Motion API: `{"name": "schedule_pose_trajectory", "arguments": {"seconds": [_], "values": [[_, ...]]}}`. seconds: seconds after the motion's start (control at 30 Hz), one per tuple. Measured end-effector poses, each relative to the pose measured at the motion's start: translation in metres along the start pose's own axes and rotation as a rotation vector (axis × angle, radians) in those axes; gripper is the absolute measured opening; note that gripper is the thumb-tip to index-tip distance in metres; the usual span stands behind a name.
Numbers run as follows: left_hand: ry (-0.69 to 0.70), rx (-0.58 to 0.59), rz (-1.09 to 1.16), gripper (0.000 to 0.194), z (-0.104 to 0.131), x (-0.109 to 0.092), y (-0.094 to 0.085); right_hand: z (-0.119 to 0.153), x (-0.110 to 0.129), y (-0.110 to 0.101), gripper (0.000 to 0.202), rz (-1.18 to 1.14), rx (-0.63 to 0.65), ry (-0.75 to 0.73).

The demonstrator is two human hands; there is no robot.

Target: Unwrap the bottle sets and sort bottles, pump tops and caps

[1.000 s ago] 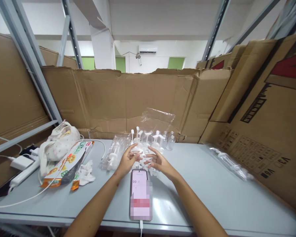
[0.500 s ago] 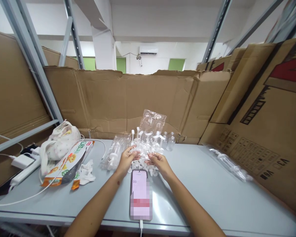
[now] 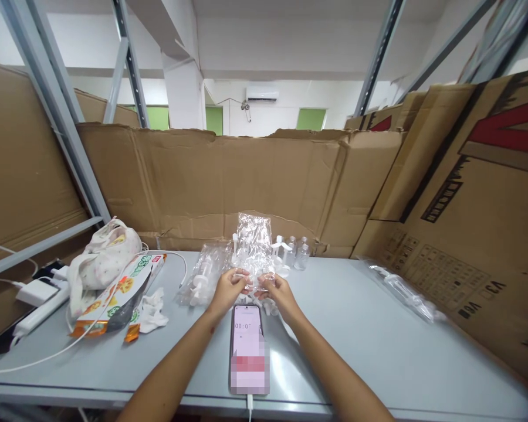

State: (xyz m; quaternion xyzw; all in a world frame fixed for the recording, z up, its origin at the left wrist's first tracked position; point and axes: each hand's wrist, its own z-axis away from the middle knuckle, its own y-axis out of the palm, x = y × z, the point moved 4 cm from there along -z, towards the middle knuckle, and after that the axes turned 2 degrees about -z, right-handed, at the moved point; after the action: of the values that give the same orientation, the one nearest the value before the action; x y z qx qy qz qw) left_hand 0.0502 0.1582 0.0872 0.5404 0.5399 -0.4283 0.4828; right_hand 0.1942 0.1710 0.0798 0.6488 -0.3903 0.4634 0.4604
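A clear plastic bag (image 3: 254, 240) stands up between my hands, its lower edge pinched on both sides. My left hand (image 3: 230, 288) closes thumb against fingers on the bag's left corner. On the opposite corner, my right hand (image 3: 276, 293) grips it the same way. Small white plastic parts (image 3: 270, 307) lie in a heap under and behind the hands, partly hidden by them. White pump-like pieces (image 3: 281, 249) stand behind the bag, beside clear bottles (image 3: 302, 254). I cannot tell whether anything is inside the held bag.
A phone (image 3: 249, 349) with a cable lies in front of my hands. Left are bagged white parts (image 3: 200, 284), a snack packet (image 3: 118, 296), a crumpled tissue (image 3: 153, 312), a cloth bag (image 3: 105, 252) and a power strip (image 3: 41, 308). A plastic-wrapped item (image 3: 402, 290) lies right. Cardboard (image 3: 237, 176) walls the back.
The bag has swung from leaning right to standing nearly upright, closer in front of the white parts. My hands have drawn slightly nearer each other. The view has shifted a little.
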Motion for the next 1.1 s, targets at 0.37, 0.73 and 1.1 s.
{"name": "schedule_pose_trajectory", "arguments": {"seconds": [0.37, 0.73, 1.1], "values": [[0.005, 0.054, 0.168, 0.048, 0.0, -0.016, -0.011, 0.004, 0.011, 0.009, 0.041, -0.118, 0.069, 0.013], [0.134, -0.333, 0.139, 0.051, 0.022, -0.057, -0.127, -0.011, 0.027, 0.064, 0.041, 0.635, 0.252, -0.299], [0.125, -0.439, 0.164, 0.051, 0.053, -0.043, -0.167, -0.05, -0.027, 0.169, 0.082, 1.226, 0.262, 0.014]]}}
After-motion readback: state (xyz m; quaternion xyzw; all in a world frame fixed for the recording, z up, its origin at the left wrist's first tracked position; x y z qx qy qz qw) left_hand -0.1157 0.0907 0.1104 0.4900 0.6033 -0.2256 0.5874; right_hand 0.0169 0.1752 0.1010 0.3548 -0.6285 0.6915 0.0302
